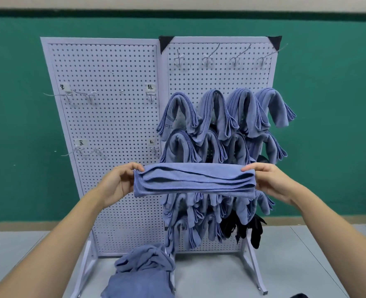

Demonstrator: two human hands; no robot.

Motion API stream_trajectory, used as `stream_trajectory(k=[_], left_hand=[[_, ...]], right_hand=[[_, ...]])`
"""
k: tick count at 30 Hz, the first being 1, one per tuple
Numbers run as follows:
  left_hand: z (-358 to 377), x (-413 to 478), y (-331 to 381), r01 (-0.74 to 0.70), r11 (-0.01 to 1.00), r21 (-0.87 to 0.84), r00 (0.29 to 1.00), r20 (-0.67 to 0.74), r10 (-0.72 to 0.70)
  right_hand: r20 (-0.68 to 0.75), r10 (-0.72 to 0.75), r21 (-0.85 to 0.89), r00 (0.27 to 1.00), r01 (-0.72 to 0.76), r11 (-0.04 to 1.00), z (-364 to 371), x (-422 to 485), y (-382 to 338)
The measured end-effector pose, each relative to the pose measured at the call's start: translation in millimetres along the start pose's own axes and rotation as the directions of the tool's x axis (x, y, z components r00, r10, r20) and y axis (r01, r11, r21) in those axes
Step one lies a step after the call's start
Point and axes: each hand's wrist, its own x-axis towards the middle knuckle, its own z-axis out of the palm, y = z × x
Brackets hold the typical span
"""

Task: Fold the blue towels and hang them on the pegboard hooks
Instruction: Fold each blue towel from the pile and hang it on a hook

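Standing at the left, a white pegboard panel (113, 117) carries a few wire hooks (87, 96) and small handwritten labels (80, 143). In front of its lower part, the left hand (117, 182) pinches one end of a folded blue towel (195, 179), with the thumb on top. The towel is stretched level in the air as a long layered band, in front of the boards and above a loose pile of blue towels (143, 274) on the grey table (306, 265). Behind it, the right panel (220, 78) holds rows of hung towels (216, 112) draped over hooks. The right hand (272, 181) pinches the towel's other end the same way.
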Motion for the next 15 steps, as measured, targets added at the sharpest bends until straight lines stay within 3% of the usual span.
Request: stream_trajectory(k=[5, 9, 12, 15], left_hand=[[13.3, 7.1, -4.6, 0.055, 0.967, 0.25, 0.977, -0.211, -0.001], [21.7, 15.5, -15.5, 0.052, 0.919, 0.391, 0.944, -0.32, 0.083], [24.3, 19.4, -21.8, 0.08, 0.911, 0.405, 0.936, -0.344, 0.071], [19.6, 22.6, -30.5, 0.121, 0.932, 0.343, 0.926, -0.377, 0.018]], right_hand=[[0.023, 0.04, 0.02, 0.999, -0.041, 0.999, 10.2, -4.4, -5.6], [-0.064, 0.031, -0.132, 0.997, -0.039, 0.991, 23.9, -1.3, -8.4], [-0.146, -0.061, -0.247, 0.987, 0.024, 0.969, 25.3, 4.0, -9.1], [-0.167, -0.055, -0.271, 0.984, 0.008, 0.963, 25.1, 3.6, -20.5]])
